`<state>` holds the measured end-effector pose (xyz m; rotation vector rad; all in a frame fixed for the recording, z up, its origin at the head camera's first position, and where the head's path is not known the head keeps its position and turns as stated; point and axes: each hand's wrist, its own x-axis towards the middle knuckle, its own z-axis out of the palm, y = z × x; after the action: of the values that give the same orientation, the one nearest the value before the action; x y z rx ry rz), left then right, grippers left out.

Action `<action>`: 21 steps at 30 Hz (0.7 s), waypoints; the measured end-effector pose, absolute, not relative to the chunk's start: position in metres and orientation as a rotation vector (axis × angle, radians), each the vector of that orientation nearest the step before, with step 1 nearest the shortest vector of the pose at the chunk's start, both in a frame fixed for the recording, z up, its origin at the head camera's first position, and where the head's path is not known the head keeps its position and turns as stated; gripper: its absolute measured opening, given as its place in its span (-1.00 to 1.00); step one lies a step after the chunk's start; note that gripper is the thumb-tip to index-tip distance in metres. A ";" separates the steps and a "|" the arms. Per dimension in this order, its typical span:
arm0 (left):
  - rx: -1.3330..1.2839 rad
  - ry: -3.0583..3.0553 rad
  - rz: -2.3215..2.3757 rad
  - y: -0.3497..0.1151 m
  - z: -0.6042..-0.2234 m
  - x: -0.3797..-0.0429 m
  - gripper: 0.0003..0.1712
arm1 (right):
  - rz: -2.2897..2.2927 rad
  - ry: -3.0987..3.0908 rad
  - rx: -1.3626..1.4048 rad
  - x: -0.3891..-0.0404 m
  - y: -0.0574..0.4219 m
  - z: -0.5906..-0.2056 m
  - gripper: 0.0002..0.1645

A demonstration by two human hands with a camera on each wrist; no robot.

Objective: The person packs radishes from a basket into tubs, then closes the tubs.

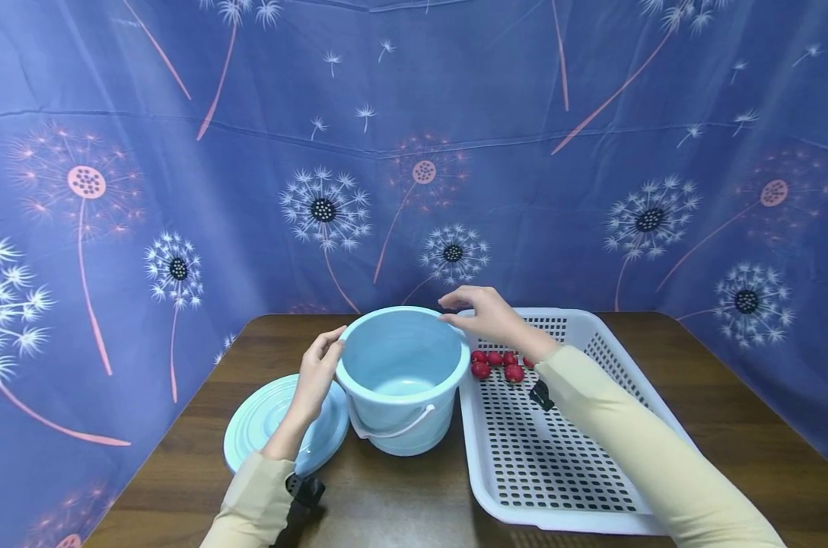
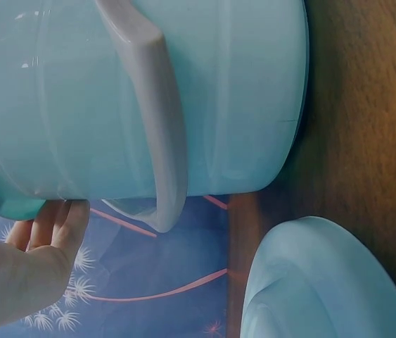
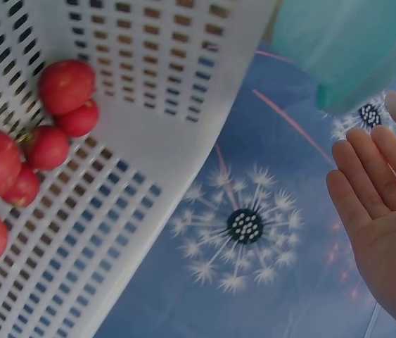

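A light blue bucket point(image 1: 402, 411) stands upright on the table, its pale handle point(image 1: 395, 434) hanging down at the front. My left hand point(image 1: 318, 373) is at the bucket's left rim, fingertips touching it from outside; in the left wrist view those fingers point(image 2: 62, 224) lie loosely against the side just under the rim. On the other side, my right hand point(image 1: 489, 312) hovers by the right rim with fingers extended. The right wrist view shows that palm point(image 3: 394, 239) with nothing in it and the fingertips a short way from the bucket point(image 3: 345, 49).
Left of the bucket, a round light blue lid point(image 1: 256, 426) lies on the wooden table point(image 1: 386, 502). To the right is a white slotted basket point(image 1: 479, 464) with several red radishes point(image 1: 514, 374) at its far left. A blue dandelion-print cloth point(image 1: 249, 152) hangs behind.
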<state>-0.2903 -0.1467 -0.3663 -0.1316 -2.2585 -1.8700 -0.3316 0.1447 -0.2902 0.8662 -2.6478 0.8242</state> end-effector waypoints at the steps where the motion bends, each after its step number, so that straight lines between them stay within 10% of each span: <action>1: -0.132 -2.258 -1.874 -0.147 -0.366 -0.290 -0.55 | 0.823 -2.645 0.858 -0.332 0.148 -0.292 -0.61; 21: -0.135 -2.254 -1.899 -0.146 -0.363 -0.288 -0.55 | 0.747 -2.744 0.702 -0.327 0.207 -0.321 -0.57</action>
<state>-0.2885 -0.1456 -0.3628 -0.1353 -2.2543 -1.8990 -0.3270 0.2066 -0.3213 0.7022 -2.7444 0.7465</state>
